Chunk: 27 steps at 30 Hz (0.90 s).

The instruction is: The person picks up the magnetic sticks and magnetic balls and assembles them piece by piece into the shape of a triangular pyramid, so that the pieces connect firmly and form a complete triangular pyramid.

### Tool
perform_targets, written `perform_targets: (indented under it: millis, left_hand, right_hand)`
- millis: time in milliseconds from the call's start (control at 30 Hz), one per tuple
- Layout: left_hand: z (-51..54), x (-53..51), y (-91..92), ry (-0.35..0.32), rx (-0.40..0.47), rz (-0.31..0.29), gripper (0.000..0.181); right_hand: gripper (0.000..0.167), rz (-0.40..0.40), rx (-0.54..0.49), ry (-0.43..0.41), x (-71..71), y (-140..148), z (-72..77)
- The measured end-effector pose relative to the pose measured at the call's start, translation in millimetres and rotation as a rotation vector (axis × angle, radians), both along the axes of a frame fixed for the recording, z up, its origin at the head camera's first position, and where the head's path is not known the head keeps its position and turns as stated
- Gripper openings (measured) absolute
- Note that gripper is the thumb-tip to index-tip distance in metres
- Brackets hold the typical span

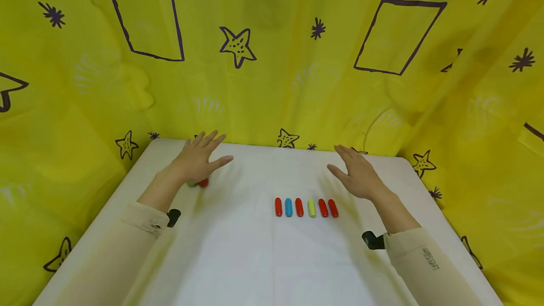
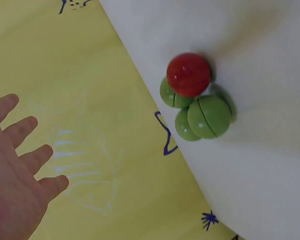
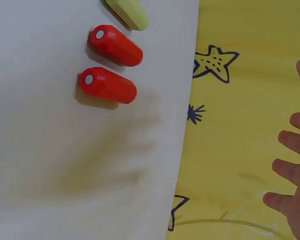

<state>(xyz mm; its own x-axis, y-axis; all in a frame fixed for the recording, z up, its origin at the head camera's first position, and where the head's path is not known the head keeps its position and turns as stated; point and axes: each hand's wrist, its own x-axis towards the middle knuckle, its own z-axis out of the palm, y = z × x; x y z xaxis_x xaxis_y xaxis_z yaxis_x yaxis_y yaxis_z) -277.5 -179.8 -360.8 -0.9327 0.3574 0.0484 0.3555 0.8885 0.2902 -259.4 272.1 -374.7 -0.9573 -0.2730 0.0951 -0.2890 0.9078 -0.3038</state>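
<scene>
Both hands hover over the white table with fingers spread, holding nothing. My left hand (image 1: 197,159) is above the table's back left, partly covering a red ball (image 1: 203,182); in the left wrist view the red ball (image 2: 188,74) rests against several green balls (image 2: 209,117). My right hand (image 1: 359,174) hangs at the back right, beyond a row of short rods. From left to right the row runs red (image 1: 278,207), blue (image 1: 288,207), red (image 1: 299,207), yellow-green (image 1: 311,208), red (image 1: 323,208), red (image 1: 333,208). The right wrist view shows red rods (image 3: 108,85) lying apart.
A yellow curtain (image 1: 272,93) with dark stars and frames surrounds the back and sides of the white table (image 1: 255,259). Dark straps or mounts (image 1: 373,240) show at both wrists, beside the light sleeves (image 1: 429,263).
</scene>
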Motion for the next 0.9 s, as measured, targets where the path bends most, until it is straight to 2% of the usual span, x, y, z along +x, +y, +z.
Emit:
perform_targets:
  millis: [267, 533, 667, 800, 900]
  left_hand:
    - [-10.9, 19.0, 13.8, 0.012, 0.096, -0.043, 0.084]
    - [-24.9, 28.5, 21.3, -0.01, 0.177, -0.03, 0.084]
    - [-34.2, 30.9, 13.6, -0.016, 0.238, 0.007, 0.087]
    - [-46.6, 33.6, -1.9, -0.028, 0.282, 0.081, 0.088]
    - [-57.0, 35.5, -13.5, -0.041, 0.281, 0.144, 0.082]
  right_hand:
    - [0.077, 0.011, -0.104, -0.021, 19.3, 5.6, 1.9]
    - [0.08, -0.027, -0.186, -0.075, 33.8, 13.8, -7.8]
    - [0.08, -0.049, -0.237, -0.086, 40.6, 16.2, -16.7]
    - [0.08, -0.075, -0.285, -0.113, 45.0, 16.7, -29.6]
    - [0.079, -0.103, -0.295, -0.133, 47.0, 17.5, -40.0]
